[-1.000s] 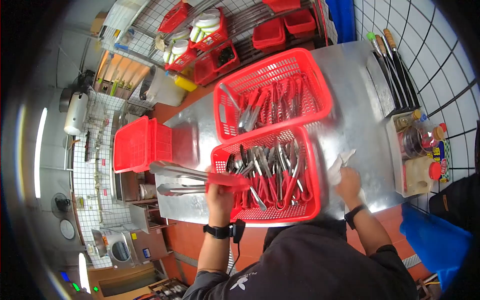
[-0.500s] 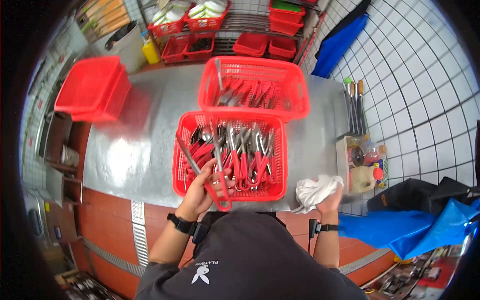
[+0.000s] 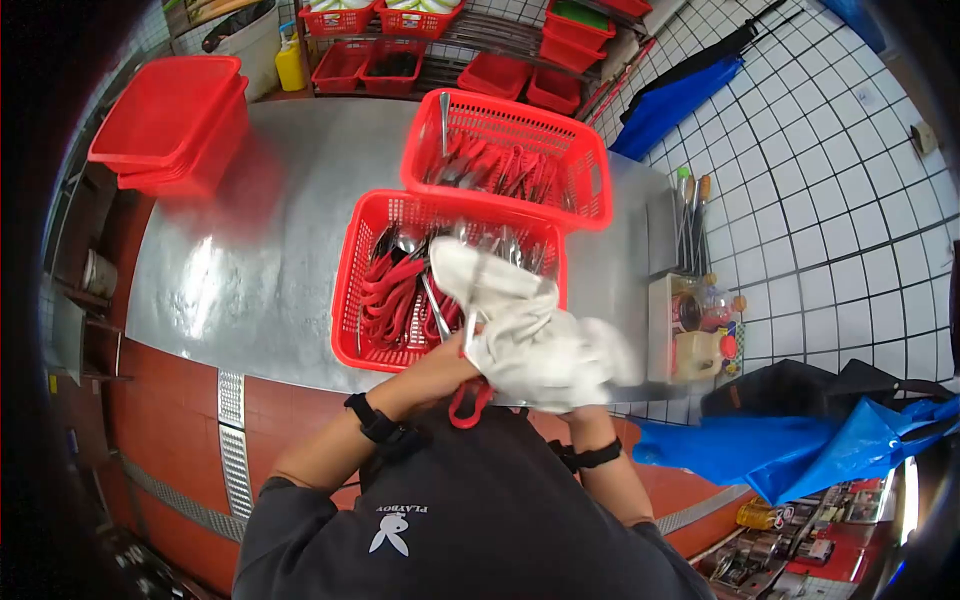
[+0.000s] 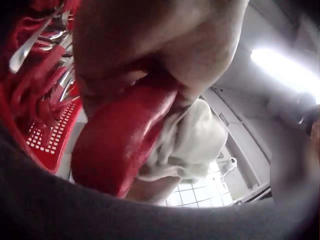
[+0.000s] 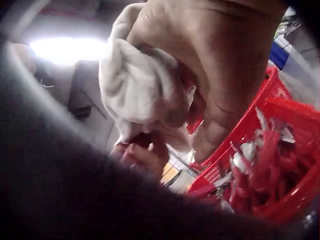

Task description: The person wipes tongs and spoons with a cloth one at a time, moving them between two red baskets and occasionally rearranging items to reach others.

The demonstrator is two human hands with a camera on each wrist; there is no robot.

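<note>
My left hand [image 3: 462,358] grips a pair of tongs by the red handle [image 3: 470,402], whose looped end sticks out toward my body. The left wrist view shows the same red handle [image 4: 120,140] close up under the palm. A white cloth [image 3: 525,350] is bunched over the tongs and hides most of their metal arms. My right hand [image 5: 215,60] holds this cloth; in the head view it lies mostly hidden beneath it. Just beyond both hands stands a red basket [image 3: 346,300] full of red-handled tongs [image 3: 395,305] and metal utensils.
A second red basket [image 3: 592,215] with more tongs sits behind the first on the steel table [image 3: 290,270]. Stacked red baskets [image 3: 165,120] stand at the far left. On the right are a bin of bottles [image 3: 700,350], upright long-handled tools [image 3: 690,220] and a blue apron [image 3: 760,450].
The cloth has come from the table's right side to the tongs, carried by my right hand. My left hand has moved right with the tongs, which the cloth now covers.
</note>
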